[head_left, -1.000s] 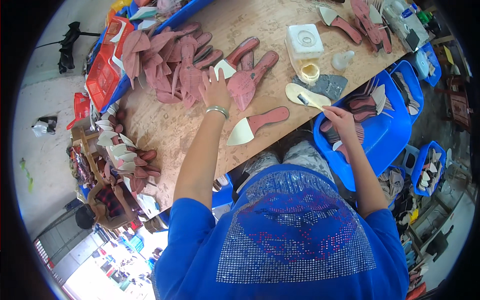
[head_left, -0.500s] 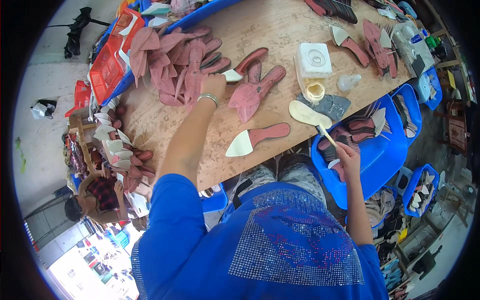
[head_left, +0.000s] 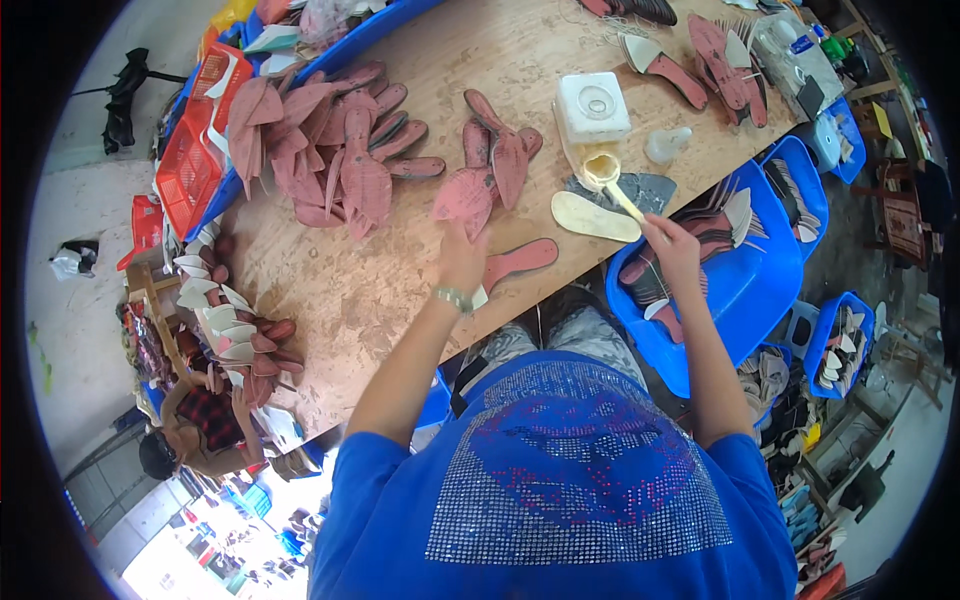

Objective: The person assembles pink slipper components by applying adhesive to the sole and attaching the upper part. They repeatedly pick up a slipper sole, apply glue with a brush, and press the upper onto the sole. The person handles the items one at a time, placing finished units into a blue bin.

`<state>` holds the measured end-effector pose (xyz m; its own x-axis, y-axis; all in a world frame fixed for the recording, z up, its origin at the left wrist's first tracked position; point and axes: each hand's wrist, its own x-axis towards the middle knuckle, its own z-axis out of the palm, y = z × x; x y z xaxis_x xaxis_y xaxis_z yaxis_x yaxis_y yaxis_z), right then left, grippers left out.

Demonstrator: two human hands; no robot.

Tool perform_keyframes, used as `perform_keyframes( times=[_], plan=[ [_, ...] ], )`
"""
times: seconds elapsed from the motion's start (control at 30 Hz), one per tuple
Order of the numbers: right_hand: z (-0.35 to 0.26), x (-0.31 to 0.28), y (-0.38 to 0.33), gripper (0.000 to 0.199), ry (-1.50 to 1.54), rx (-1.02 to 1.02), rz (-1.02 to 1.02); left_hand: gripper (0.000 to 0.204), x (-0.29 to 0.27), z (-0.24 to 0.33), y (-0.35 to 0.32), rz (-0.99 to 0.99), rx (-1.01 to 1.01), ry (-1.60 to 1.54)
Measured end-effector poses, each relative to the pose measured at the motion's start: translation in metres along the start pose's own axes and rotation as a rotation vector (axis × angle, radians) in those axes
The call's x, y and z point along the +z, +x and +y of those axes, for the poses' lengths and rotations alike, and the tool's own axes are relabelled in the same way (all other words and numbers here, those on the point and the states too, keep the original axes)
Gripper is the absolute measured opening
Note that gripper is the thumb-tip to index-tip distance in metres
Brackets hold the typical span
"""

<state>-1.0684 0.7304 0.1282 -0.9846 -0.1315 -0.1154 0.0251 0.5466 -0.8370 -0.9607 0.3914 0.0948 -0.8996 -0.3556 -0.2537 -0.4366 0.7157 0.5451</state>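
My left hand (head_left: 463, 258), smeared by motion, is over the board beside the white-toed red insole (head_left: 523, 260) and hides most of its white end. Its fingers do not show clearly. Between the fingers of my right hand (head_left: 672, 245) is a brush (head_left: 628, 203) with a pale handle. The brush's tip is down in the mouth of a glue-crusted pot (head_left: 601, 167). Just below that pot lies a cream insole (head_left: 595, 217) on a dark grey scrap (head_left: 655, 190). Beyond my left hand, a few red insoles (head_left: 510, 165) lie overlapping.
A large heap of red insoles (head_left: 365, 190) covers the table's left part. White-toed insoles (head_left: 235, 325) line the left edge. A white block (head_left: 595, 108) stands behind the pot. Blue bins (head_left: 745, 290) of insoles sit off the right edge. Another person (head_left: 205, 420) is at lower left.
My left hand has come back from the heap toward the near edge. The insole that was by it now lies on the middle group. The brush has moved from the cream insole into the pot.
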Motion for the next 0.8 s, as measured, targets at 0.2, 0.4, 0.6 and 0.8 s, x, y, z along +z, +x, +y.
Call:
perform_keyframes(
  times=[0.2,0.4,0.6,0.8],
  plan=[
    [-0.017,0.016,0.047,0.020,-0.521,-0.302,0.032,0.076,-0.012,-0.022,-0.088,-0.119,0.378,0.780],
    [-0.018,0.034,0.080,0.014,-0.751,-0.441,-0.089,0.053,-0.012,-0.054,-0.078,-0.235,0.459,0.701],
    [-0.014,0.029,0.073,0.015,-0.743,-0.522,-0.035,0.034,-0.041,-0.029,-0.088,-0.389,0.368,0.111],
    [-0.011,0.012,0.024,0.013,-0.659,-0.415,-0.002,0.029,-0.020,0.028,-0.104,-0.445,-0.380,-1.025]
  ],
)
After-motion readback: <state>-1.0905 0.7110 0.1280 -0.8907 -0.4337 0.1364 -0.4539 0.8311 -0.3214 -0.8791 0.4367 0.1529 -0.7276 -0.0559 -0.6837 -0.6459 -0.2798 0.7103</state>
